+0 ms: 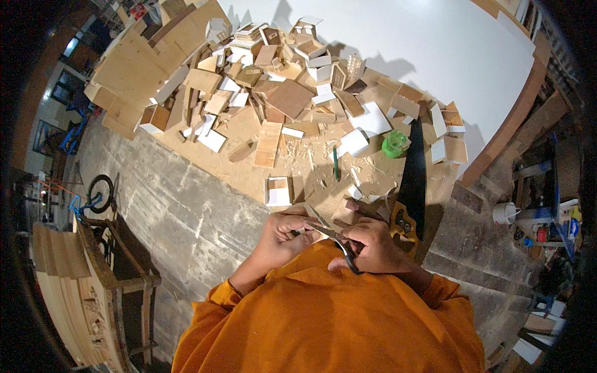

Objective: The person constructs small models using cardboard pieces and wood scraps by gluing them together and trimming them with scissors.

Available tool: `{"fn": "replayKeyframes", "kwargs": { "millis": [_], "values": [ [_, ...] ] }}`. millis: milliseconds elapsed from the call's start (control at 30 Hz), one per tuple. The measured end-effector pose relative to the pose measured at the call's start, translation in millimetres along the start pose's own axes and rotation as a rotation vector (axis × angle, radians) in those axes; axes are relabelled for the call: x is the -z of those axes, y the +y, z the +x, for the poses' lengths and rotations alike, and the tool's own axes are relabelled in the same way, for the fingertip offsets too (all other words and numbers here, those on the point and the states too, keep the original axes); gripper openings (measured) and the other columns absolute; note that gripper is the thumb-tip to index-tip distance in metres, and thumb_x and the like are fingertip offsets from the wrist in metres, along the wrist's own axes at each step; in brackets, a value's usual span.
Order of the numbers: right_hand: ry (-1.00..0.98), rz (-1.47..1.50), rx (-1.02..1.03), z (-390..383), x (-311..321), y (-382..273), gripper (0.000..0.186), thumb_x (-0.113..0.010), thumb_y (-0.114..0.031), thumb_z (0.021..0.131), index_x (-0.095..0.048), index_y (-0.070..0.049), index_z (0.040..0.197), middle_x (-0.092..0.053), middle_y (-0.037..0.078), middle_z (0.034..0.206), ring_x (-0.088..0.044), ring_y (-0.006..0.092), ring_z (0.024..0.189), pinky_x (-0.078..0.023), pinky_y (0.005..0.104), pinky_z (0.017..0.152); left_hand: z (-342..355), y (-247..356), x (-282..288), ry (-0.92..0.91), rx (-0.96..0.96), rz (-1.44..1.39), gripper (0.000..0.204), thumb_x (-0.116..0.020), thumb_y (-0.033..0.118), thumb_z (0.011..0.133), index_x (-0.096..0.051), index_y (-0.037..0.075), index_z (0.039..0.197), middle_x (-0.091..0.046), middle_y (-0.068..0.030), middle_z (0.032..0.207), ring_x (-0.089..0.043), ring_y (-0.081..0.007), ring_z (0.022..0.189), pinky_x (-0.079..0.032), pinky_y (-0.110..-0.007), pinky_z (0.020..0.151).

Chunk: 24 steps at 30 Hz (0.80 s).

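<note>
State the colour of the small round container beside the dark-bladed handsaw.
The small round container is bright green; best view: head.

The scrap pile (249, 81) occupies the far left portion of the board (373, 178). The panel (429, 46) lies behind it. On the board, from left to right, are the box (278, 191), stick (336, 163), jar (395, 143) and saw (413, 180). The scissors (329, 232) are located between the left hand (287, 235) and right hand (369, 244). The bicycle (99, 198) stands left of the board; the bucket (504, 213), right.
</note>
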State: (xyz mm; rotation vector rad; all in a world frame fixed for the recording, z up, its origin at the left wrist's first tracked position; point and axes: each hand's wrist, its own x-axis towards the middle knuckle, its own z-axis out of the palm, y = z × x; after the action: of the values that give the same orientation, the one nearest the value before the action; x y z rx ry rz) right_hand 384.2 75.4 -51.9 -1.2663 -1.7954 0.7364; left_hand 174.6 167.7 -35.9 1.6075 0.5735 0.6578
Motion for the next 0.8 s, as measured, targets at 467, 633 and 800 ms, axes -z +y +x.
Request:
{"fn": "replayKeyframes", "kwargs": {
  "millis": [467,633,800],
  "values": [
    [0.008,0.034,-0.052,-13,-13,12,0.042,-0.088,-0.030,0.068,-0.056,-0.003,0.070,-0.052,0.006,0.058,-0.053,0.0215,0.049,-0.040,0.0338,0.047,0,-18,1,0.032,0.012,0.054,0.017,-0.068,-0.008,0.081,-0.069,-0.002,0.096,-0.062,-0.0052,0.082,-0.057,-0.0115,0.075,-0.043,-0.024,0.066],
    [0.093,0.137,-0.313,-5,-4,15,0.034,-0.085,-0.027,0.071,-0.066,-0.002,0.082,-0.058,0.007,0.062,-0.055,0.0232,0.050,-0.044,0.0307,0.049,-5,-20,0,0.058,0.115,-0.116,0.016,-0.067,-0.005,0.084,-0.069,-0.001,0.099,-0.063,-0.0036,0.084,-0.058,-0.0095,0.078,-0.045,-0.023,0.070],
    [0.008,-0.450,-0.470,3,20,27,0.072,-0.086,-0.047,0.060,-0.061,-0.005,0.112,-0.065,0.017,0.098,-0.064,0.0365,0.091,-0.050,0.0449,0.078,-11,-33,-2,0.182,0.241,-0.360,0.011,-0.063,0.000,0.088,-0.068,0.001,0.097,-0.067,-0.0052,0.092,-0.061,-0.0109,0.080,-0.048,-0.025,0.075]
  ]
}}
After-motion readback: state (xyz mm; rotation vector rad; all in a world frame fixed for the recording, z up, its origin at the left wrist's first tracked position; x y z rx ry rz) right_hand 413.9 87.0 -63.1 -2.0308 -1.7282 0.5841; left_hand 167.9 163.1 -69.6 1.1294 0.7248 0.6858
